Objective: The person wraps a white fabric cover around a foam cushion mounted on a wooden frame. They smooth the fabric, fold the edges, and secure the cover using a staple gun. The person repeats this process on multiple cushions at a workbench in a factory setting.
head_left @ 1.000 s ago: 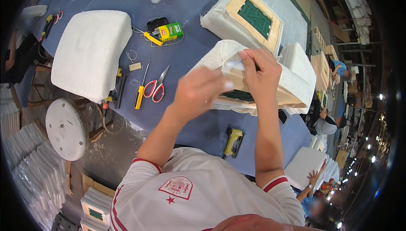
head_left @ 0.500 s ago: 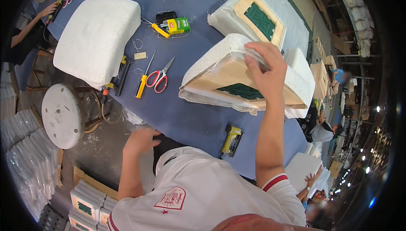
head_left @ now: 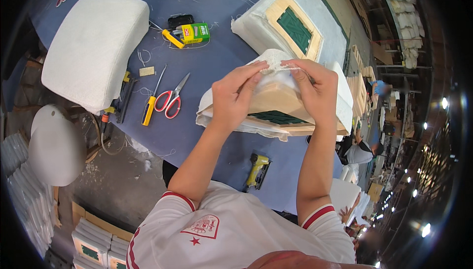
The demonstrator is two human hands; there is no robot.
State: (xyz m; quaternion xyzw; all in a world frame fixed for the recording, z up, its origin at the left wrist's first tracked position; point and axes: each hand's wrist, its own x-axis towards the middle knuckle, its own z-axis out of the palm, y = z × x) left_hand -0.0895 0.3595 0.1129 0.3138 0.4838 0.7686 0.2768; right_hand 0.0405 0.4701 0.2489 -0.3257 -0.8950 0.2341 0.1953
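Bright, even overhead light across the blue table (head_left: 207,57), with only soft, short shadows under the white cushion (head_left: 93,47) and scissors (head_left: 170,102). Sharp in the middle; strong fisheye bending and a black vignette toward the rim. Small ceiling lamps (head_left: 426,229) flaring at lower right, slight haze there. Dimmer, muddier floor at left.

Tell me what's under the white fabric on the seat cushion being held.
A wooden frame with green webbing shows under the white fabric. Both hands, left and right, cover the rest.

Green-yellow box (head_left: 195,33) on blue table (head_left: 217,17)
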